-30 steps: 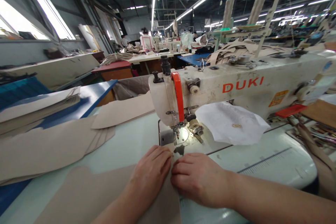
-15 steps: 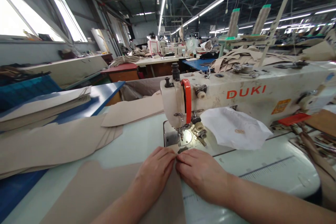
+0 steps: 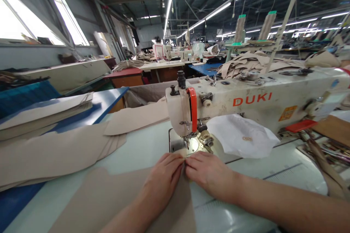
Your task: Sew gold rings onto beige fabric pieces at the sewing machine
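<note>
A beige fabric panel (image 3: 109, 196) lies flat on the pale green sewing table (image 3: 142, 145), its right edge running up toward the needle. My left hand (image 3: 165, 178) is closed on that edge near its top corner. Close beside it, my right hand (image 3: 207, 173) pinches the same edge, fingertips almost meeting the left ones. Just beyond the fingers stands the sewing machine (image 3: 213, 98), with its presser foot (image 3: 187, 142) over the lit needle plate (image 3: 193, 145). The fingertips hide part of the corner.
Stacks of cut beige panels (image 3: 54, 149) lie to the left, partly on a blue table (image 3: 109, 98). A white sheet (image 3: 240, 136) rests under the machine arm. Thread cones (image 3: 267, 25) stand behind. A ruler scale (image 3: 284, 171) marks the tabletop at right.
The view has shifted slightly. Both hands keep their grip on the panel's edge, the right hand's fingers a little more bunched; the panel's corner sits close before the presser foot.
</note>
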Motion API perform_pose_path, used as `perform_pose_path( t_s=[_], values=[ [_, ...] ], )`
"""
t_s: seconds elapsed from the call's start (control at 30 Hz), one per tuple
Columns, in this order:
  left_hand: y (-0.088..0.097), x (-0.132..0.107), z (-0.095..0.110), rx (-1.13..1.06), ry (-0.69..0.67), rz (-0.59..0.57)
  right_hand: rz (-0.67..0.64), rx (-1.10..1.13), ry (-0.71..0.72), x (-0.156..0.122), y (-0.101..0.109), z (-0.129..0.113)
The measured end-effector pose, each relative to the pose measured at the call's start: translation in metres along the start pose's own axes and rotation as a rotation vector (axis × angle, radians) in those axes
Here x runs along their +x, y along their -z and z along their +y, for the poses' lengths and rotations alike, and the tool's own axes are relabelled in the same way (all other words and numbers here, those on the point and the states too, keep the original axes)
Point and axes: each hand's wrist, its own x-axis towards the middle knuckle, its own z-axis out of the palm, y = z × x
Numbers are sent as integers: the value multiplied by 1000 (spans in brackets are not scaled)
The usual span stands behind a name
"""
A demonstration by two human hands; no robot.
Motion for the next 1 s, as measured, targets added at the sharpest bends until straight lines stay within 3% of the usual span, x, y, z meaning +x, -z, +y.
perform_pose_path(
  t_s=[0.3, 1.0],
  values=[
    [-18, 29, -17, 24, -34, 39, -2, -17, -90, 2, -3, 26],
    [-20, 36, -25, -10, 18, 62, 26, 28, -117, 4, -8, 32]
  ],
)
